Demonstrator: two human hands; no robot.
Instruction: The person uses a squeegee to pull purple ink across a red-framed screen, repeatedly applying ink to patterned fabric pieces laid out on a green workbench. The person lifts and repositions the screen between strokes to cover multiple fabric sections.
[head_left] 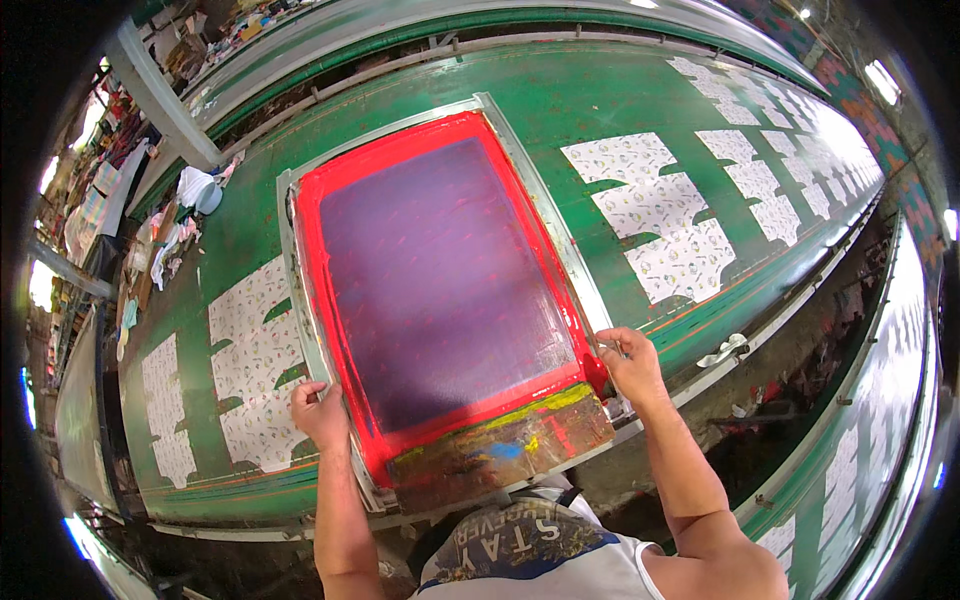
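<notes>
A screen printing frame (540,195) with pale metal rails lies over the green table, its far end leaning a little left. Its mesh (435,265) looks dark purple, bordered by wet-looking red ink. My left hand (320,412) is closed on the left rail near the close end. On the right rail, my right hand (630,362) pinches the edge between thumb and fingers. Across the near end sits a brown board (505,450) stained yellow, blue and red. Whether the frame touches the table cannot be made out.
White patterned fabric pieces lie flat on the green table (420,85), some to the right (680,255), others to the left (255,400). A light bucket (205,193) and rags stand at the far left. A crumpled white cloth (722,350) rests by the table's near edge.
</notes>
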